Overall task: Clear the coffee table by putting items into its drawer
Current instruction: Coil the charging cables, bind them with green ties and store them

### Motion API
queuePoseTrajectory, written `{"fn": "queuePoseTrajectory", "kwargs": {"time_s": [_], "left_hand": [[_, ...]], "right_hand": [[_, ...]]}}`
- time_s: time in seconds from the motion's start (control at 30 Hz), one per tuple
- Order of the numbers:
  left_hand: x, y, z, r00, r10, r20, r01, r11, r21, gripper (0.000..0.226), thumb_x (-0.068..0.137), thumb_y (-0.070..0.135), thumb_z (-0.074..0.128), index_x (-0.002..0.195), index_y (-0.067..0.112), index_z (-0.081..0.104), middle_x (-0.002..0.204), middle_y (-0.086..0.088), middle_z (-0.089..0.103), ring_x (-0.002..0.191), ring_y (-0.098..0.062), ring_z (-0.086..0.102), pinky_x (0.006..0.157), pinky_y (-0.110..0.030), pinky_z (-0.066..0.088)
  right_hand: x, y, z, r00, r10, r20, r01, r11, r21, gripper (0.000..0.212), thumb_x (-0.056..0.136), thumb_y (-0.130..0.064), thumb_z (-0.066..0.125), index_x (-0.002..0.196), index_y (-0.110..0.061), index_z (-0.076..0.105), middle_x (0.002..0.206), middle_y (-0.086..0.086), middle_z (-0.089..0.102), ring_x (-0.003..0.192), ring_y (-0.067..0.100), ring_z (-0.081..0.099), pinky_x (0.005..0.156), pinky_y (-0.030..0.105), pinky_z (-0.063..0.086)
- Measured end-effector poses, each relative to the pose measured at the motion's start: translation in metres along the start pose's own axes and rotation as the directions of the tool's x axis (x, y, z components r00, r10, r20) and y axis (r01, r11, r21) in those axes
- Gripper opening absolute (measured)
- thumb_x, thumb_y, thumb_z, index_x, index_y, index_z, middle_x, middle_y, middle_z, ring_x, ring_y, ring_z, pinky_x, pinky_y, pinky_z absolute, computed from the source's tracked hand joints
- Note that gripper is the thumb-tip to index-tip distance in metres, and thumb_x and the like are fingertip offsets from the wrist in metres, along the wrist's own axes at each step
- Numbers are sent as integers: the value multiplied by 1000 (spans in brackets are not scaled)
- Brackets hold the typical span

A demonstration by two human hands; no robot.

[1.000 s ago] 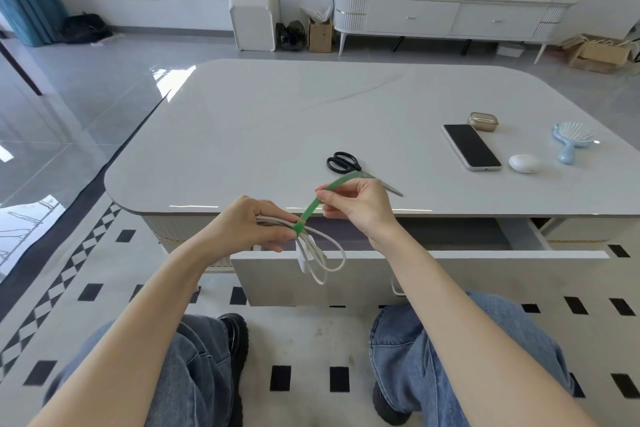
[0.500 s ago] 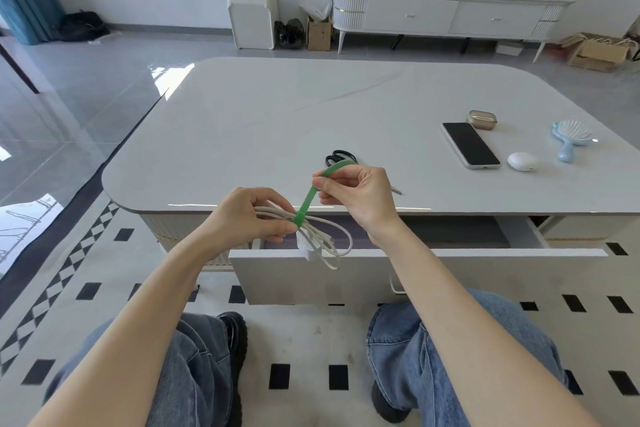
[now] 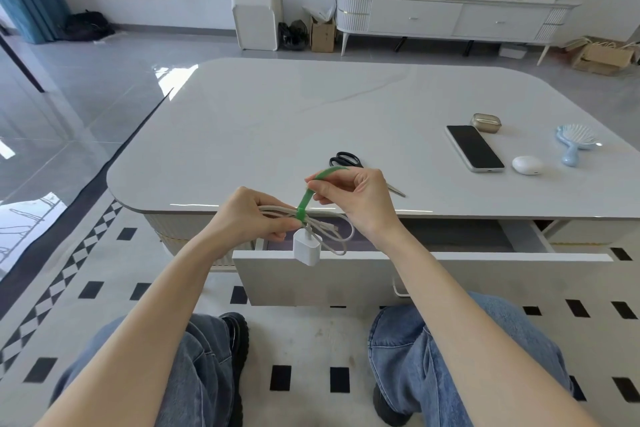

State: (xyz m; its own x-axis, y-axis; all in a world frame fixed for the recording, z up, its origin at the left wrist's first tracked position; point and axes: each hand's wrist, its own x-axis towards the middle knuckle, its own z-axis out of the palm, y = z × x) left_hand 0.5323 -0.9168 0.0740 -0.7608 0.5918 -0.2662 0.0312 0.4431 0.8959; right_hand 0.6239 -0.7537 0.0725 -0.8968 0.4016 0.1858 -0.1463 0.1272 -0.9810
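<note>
left hand [image 3: 254,218] grips coiled charger cable [image 3: 332,232] so loops stay bunched | right hand [image 3: 356,198] pinches green strap [image 3: 306,199] taut to cinch | drawer [image 3: 415,274] open below, ready for drop

Left hand [image 3: 256,215]: fingers curled round the coiled white cable [image 3: 322,225], thumb on top.
Right hand [image 3: 353,198]: thumb and forefinger pinch the green strap [image 3: 305,201], slightly above the left hand.
Forearms: bare, reaching forward, converging.
</note>
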Motion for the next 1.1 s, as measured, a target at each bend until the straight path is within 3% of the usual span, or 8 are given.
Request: {"fn": "queuePoseTrajectory", "kwargs": {"time_s": [0.13, 0.27, 0.4, 0.5, 0.67, 0.87, 1.0, 1.1], "left_hand": [[3, -1, -1, 997, -14, -79, 6, 995, -104, 19, 71, 17, 84, 88, 12, 77, 81, -10, 75, 64, -12, 69, 65, -21, 58], [8, -1, -5, 982, -61, -180, 7, 959, -284, 21, 74, 18, 82, 93, 10, 76, 82, -6, 75, 63, -10, 67, 65, -20, 58], [12, -2, -12, 952, -106, -286, -24, 908, -418, 23, 74, 21, 81, 95, 13, 76, 82, 1, 72, 57, -7, 60, 68, -21, 59], [13, -2, -14, 939, -119, -322, -52, 878, -476, 17, 75, 21, 81, 90, 16, 74, 85, -5, 68, 62, -10, 59, 67, -18, 58], [15, -4, -16, 924, -114, -365, -90, 863, -496, 24, 75, 23, 81, 96, 14, 75, 79, -1, 70, 62, -7, 62, 64, -14, 54], [18, -5, -13, 921, -102, -377, -122, 842, -526, 23, 75, 23, 81, 95, 12, 74, 80, -1, 73, 66, -9, 67, 69, -16, 56], [18, -4, -8, 947, -96, -307, -125, 771, -625, 20, 82, 17, 75, 99, 8, 71, 77, 1, 70, 65, -6, 65, 69, -15, 55], [19, -4, -8, 969, -97, -229, -96, 705, -703, 14, 85, 13, 70, 98, 8, 70, 75, 1, 67, 63, -4, 62, 71, -15, 55]], "right_hand": [[-2, -6, -2, 1000, -28, 10, 28, 1000, -10, 10, 82, -5, 73, 87, -12, 77, 85, 7, 75, 78, 16, 68, 83, 31, 57], [-5, -7, -2, 997, -78, -11, 76, 987, -143, 12, 80, -15, 77, 83, -27, 77, 90, 0, 71, 87, 5, 63, 83, 21, 52], [-7, -9, -2, 1000, 10, -27, -11, 1000, -23, 7, 85, -12, 73, 90, -13, 77, 78, -4, 72, 69, 14, 68, 76, 31, 59], [-8, -7, 0, 999, 42, 26, -41, 997, -69, 7, 85, -10, 72, 88, -15, 77, 78, 1, 74, 76, 18, 71, 76, 32, 59], [-10, -7, 2, 978, 189, 85, -195, 978, 69, 11, 90, -6, 65, 93, -3, 75, 83, 10, 74, 80, 19, 71, 78, 35, 60], [-11, -6, 3, 949, 281, 142, -302, 941, 155, 17, 88, 6, 59, 91, -2, 74, 83, 11, 74, 84, 23, 71, 81, 32, 59], [-11, -4, 2, 927, 323, 192, -345, 934, 96, 13, 87, 6, 62, 97, 0, 69, 89, 16, 74, 82, 25, 72, 78, 31, 60], [-10, 1, 2, 901, 383, 202, -398, 917, 39, 22, 86, 2, 68, 107, 1, 60, 90, 18, 74, 81, 26, 73, 75, 32, 60]]}}
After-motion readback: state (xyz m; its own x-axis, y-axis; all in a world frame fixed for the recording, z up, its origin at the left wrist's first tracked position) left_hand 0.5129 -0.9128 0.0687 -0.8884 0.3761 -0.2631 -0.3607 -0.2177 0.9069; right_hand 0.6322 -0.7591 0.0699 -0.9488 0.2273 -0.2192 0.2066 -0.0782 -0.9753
